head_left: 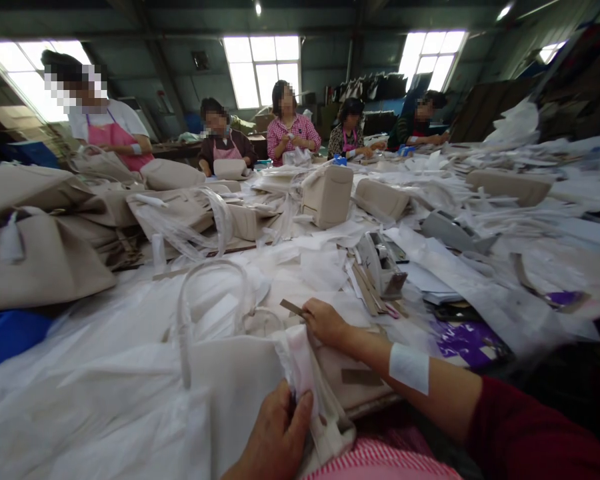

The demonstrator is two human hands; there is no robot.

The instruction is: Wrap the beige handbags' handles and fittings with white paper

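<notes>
A cream handbag [235,370] lies before me, partly covered by white wrapping sheets, with its plastic-wrapped handle [183,313] arching up at the back. My left hand [280,430] is closed at the bag's near side, thumb and fingers pinching its edge by a pale pinkish wrapped piece [301,367]. Past the bag's right end, my right hand [326,323] is closed, with a short flat brown-grey strip [292,307] sticking out from its fingertips. A similar strip [363,377] lies on the table under my right forearm. The bag's inside is hidden from me.
A grey tape dispenser [383,263] stands beside brown strips [365,287]. Cream bags [40,260] are piled at the left, near a blue object [13,340]. More bags [327,197] and white sheets cover the far table, where several people work. Purple plastic [467,340] lies right.
</notes>
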